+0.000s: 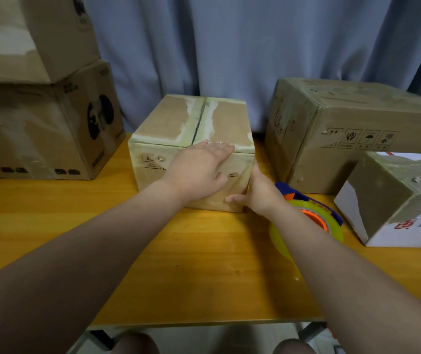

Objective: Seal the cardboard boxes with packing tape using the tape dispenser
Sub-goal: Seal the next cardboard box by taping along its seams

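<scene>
Two hands: left hand (199,169), right hand (258,192) steady your box (168,123), fingers (219,147) straight.
Remaining: seam (199,118) looks untaped, dispenser (314,215) unheld.

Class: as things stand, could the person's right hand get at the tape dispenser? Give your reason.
Probably yes. The tape dispenser lies on the table right beside the right hand, partly under that forearm, with nothing between them; the hand only rests against the middle box.

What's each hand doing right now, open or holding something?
Left hand: open, flat on the middle box's top front edge.
Right hand: open, pressed against that box's right front corner; holds nothing.
</scene>
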